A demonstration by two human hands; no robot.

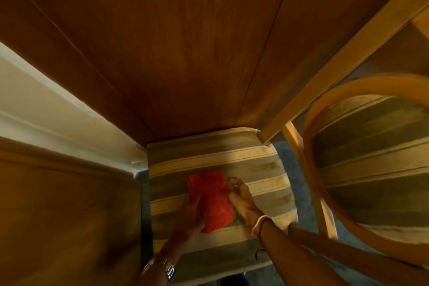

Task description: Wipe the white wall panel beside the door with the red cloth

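Two hands are holding a red cloth on a striped seat.

The left hand is gripping the cloth's left edge, and the right hand is pinching its right side. The cloth is lying on the seat, below the brown door. The white wall panel is sitting off to the left, well apart from the cloth.

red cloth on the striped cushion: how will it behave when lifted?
Probably floppy: the red cloth lies creased and folded on the striped cushion, so free ends should droop. Likely light, being thin fabric. It may unfold unless bunched; the left hand and right hand both touch its edges.
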